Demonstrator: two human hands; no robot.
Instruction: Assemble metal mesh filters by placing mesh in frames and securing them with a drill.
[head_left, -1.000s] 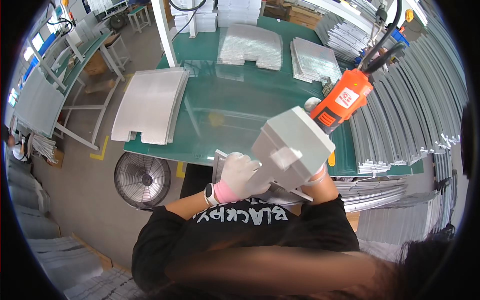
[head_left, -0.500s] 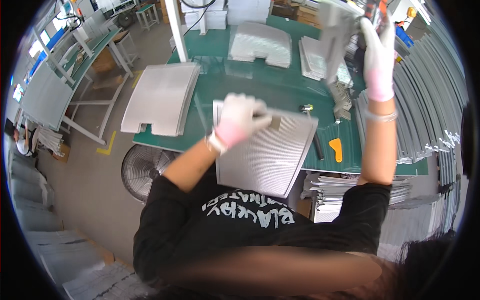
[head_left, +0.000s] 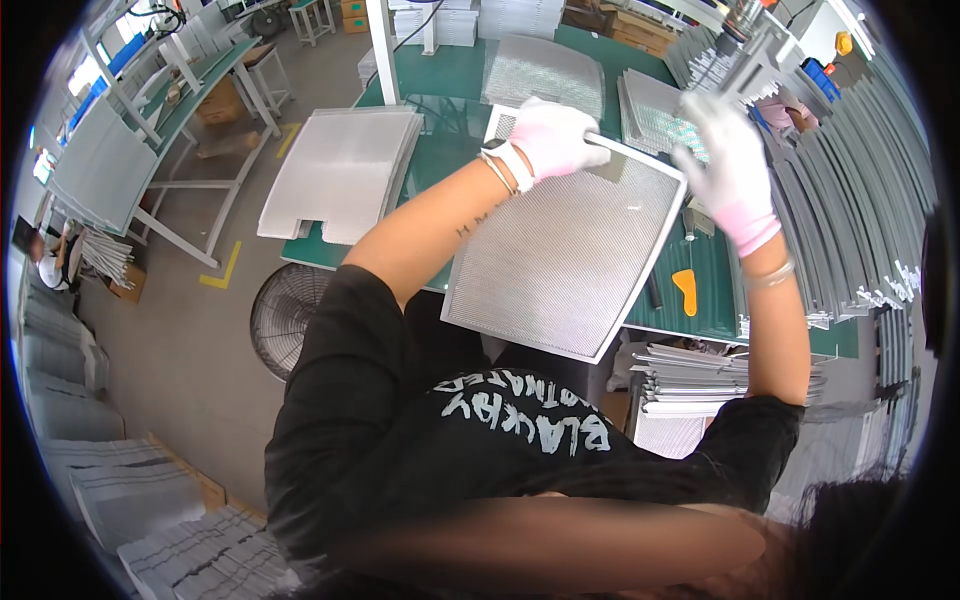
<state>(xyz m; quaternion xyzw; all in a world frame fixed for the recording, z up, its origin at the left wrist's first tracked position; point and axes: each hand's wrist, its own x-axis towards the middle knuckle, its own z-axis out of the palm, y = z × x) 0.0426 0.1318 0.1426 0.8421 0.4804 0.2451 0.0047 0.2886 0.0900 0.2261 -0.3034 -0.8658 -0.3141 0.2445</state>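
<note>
My left hand (head_left: 558,140), in a white glove with a pink cuff, grips the far edge of a framed mesh panel (head_left: 563,257). The panel is tilted over the front edge of the green table (head_left: 708,262), close to my body. My right hand (head_left: 728,172), also gloved, is beside the panel's far right corner. Its thumb stands apart from the fingers, which are blurred, and nothing shows between them. Beyond it is a grey clamp-like machine (head_left: 757,65). A yellow scraper (head_left: 684,292) lies on the table to the right of the panel.
At the left of the table lies a stack of notched panels (head_left: 335,168). More mesh panels (head_left: 545,76) lie at the back. Long grey frame strips (head_left: 835,200) stand along the right. A floor fan (head_left: 290,318) is below the table at left.
My right hand has come down and toward me, away from the grey machine. My left hand has moved the mesh panel farther out and to the right, still gripping its edge.
</note>
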